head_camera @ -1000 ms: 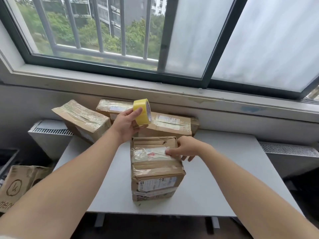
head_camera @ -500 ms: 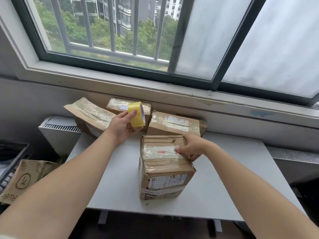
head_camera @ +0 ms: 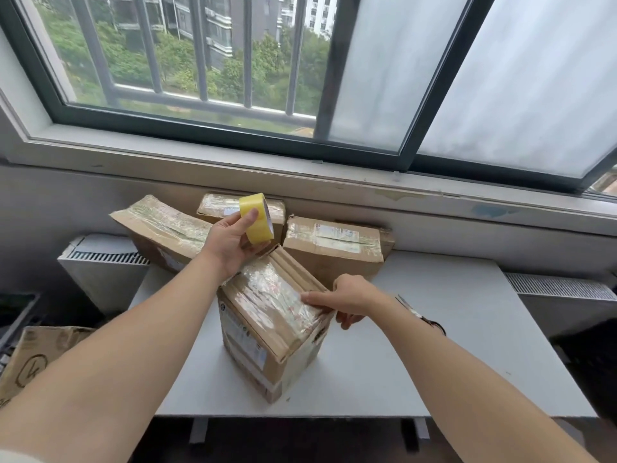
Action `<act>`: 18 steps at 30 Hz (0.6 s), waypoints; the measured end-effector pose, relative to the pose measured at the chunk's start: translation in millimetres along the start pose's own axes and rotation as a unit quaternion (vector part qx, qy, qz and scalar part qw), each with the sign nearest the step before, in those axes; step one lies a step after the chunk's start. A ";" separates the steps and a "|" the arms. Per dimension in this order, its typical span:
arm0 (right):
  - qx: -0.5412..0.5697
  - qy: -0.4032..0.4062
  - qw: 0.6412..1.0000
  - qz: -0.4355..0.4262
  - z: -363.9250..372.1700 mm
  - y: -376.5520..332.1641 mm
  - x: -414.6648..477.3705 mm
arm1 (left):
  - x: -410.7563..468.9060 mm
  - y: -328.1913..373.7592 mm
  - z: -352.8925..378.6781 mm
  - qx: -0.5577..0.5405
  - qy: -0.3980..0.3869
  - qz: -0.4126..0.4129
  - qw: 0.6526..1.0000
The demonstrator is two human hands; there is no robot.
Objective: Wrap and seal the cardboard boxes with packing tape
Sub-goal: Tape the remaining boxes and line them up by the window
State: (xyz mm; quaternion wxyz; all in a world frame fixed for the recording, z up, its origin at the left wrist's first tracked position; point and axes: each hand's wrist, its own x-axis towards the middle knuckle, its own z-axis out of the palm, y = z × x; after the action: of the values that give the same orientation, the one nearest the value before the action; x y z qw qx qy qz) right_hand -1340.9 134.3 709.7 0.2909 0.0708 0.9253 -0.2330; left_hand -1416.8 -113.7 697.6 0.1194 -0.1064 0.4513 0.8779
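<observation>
Left hand (head_camera: 230, 243): fingers clamped on tape (head_camera: 255, 218), held above table's (head_camera: 434, 329) far edge. Right hand (head_camera: 350, 295): fingers clamped on box's (head_camera: 267, 315) right edge, mid-table.

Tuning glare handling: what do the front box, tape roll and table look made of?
Front box: matte brown cardboard, top under glossy, wrinkled clear tape catching glare. Tape roll: smooth yellow plastic film, faint sheen. Table: flat matte pale grey, likely laminate or painted board; can't tell.
</observation>
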 end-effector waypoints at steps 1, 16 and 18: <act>-0.016 -0.002 1.000 -0.004 2.1 -3.3 0.5 | 0.8 1.1 -0.4 -0.003 0.000 0.001 1.000; 0.007 0.118 0.921 -0.371 -93.2 -86.6 -15.5 | -19.7 73.6 25.2 0.300 -0.355 -0.064 0.883; -0.054 0.116 0.919 -0.373 -95.8 -100.4 -16.5 | -21.5 84.4 31.1 0.333 -0.391 -0.071 0.855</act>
State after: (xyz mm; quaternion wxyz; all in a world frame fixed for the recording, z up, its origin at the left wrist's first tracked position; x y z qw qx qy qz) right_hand -1402.5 91.2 827.5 0.0773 -0.2684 0.9231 -0.2644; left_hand -1424.7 -138.4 786.4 0.3759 0.2598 0.6245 0.6334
